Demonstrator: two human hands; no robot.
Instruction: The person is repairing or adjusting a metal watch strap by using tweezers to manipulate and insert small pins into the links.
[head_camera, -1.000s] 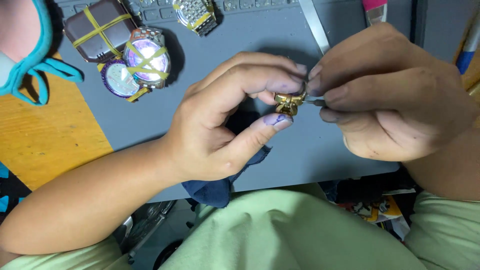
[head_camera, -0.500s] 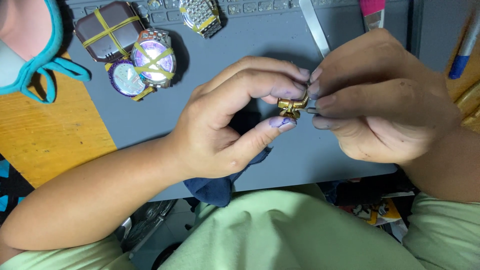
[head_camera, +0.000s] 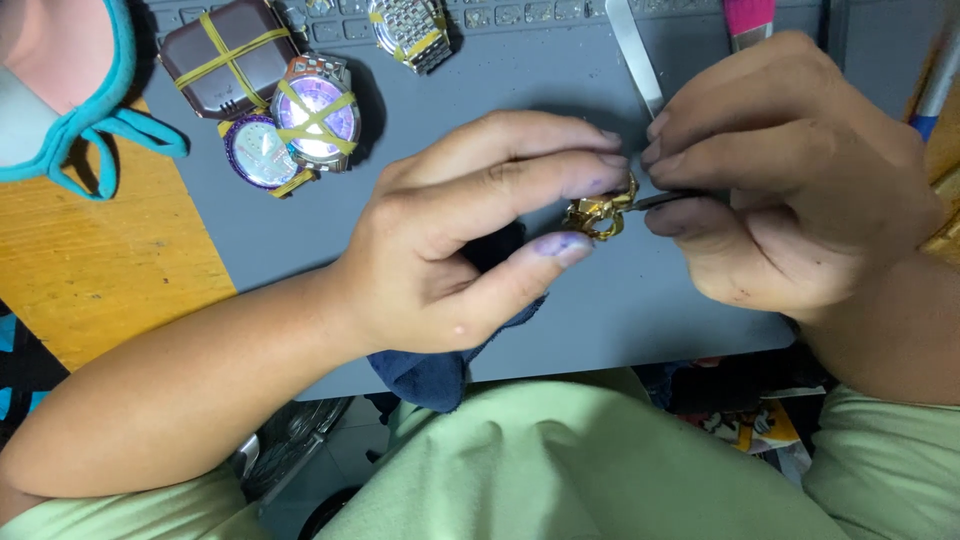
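grey work mat (head_camera: 520, 80) on an orange wooden table (head_camera: 90, 260)

mat fills from 12 to 3 o'clock; bare wood lies at 9 o'clock, darker floor (head_camera: 300, 450) at 7.

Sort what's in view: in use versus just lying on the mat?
In use:
left hand pinching small gold metal piece
right hand holding thin metal tool

Lying about:
watches bound with yellow bands
dark blue cloth
flat steel blade
grey work mat

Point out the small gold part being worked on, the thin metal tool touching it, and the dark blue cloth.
Gold part (head_camera: 597, 212), head view: on its looped metal body between the left fingertips.
Thin metal tool (head_camera: 655, 201), head view: on its bare shaft beside the right fingers.
Dark blue cloth (head_camera: 430, 375), head view: on the fold under the left hand.
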